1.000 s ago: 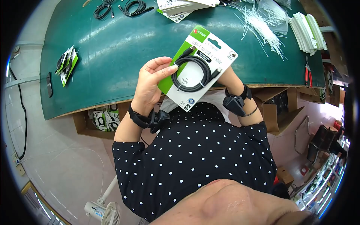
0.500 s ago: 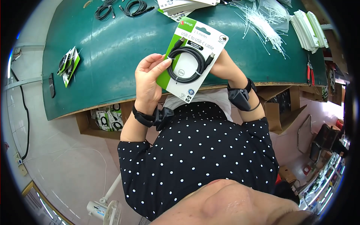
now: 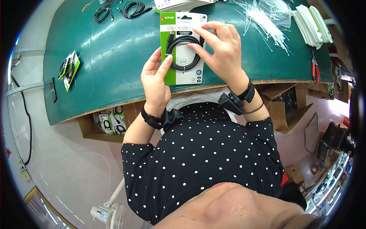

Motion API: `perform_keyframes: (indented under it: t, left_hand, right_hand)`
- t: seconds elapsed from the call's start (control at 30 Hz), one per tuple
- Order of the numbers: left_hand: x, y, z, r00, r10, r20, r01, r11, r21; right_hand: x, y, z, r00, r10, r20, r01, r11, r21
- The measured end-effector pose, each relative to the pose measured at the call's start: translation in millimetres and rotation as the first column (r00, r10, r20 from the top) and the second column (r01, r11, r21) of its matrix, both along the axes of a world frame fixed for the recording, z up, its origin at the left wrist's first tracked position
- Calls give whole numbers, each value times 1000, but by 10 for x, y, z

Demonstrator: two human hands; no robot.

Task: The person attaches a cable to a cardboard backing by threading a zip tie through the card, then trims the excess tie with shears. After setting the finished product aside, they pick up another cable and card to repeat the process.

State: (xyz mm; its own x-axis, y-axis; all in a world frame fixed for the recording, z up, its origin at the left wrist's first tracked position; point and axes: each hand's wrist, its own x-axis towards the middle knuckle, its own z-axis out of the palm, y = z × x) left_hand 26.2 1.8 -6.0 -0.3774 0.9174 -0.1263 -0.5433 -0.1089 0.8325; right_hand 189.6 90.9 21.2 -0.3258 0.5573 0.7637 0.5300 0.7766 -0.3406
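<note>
My left hand (image 3: 155, 82) grips the left edge of a green and white cable packaging card (image 3: 186, 79), its thumb on the front. The card stands almost upright above the table's near edge. A coiled black cable (image 3: 196, 61) lies against its front, with white ties at the left side and bottom. One metal-tipped plug points up at the upper left of the coil. In front of the card's right side is my right hand (image 3: 225, 49), open, thumb and fingers apart. It covers the other plug and part of the coil; whether its fingertips touch the cable I cannot tell.
On the green table (image 3: 114, 65) lie filled cards (image 3: 69, 68), a phone (image 3: 53, 90), coiled cables (image 3: 102, 14), blank cards (image 3: 183, 5), white zip ties (image 3: 265, 24), stacked cards (image 3: 310, 26) and red-handled pliers (image 3: 315, 70). Cardboard boxes (image 3: 89, 128) sit below the near edge.
The card has turned from tilted to nearly upright and shifted slightly left and away. My right hand has let go of its right edge and come round to the front.
</note>
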Motion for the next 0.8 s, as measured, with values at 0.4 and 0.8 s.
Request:
perform_keyframes:
  t: [0.4,0.8]
  left_hand:
    - [-95,-63,100,921,-391,6,386,907,-166]
    - [-105,-31,6,951,-266,157,283,953,-104]
  right_hand:
    - [102,86,-46,963,225,145,-234,971,48]
    - [49,-295,-346,945,-70,-318,-117,839,-532]
